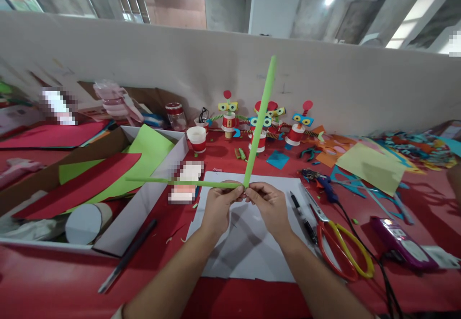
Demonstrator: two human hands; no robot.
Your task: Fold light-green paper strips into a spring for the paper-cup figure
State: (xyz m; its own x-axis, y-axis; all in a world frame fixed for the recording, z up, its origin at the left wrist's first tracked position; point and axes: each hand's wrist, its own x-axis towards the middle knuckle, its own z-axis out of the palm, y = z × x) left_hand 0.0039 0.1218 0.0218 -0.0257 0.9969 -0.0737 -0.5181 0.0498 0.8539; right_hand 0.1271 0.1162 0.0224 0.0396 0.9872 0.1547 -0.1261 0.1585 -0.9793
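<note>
Two long green paper strips meet at a corner between my hands. My left hand (220,204) pinches the end of the flat-lying strip (162,181), which runs left over the box. My right hand (268,203) pinches the foot of the other strip (260,120), which slants up and to the right. Both hands hover over a white sheet (248,247) on the red table.
A white box (151,199) of green and red paper stands left. Scissors (342,247), a pen (304,218), a blue glue gun (322,182) and a purple device (398,242) lie right. Paper-cup figures (259,127) line the back wall, beside a cup (197,139).
</note>
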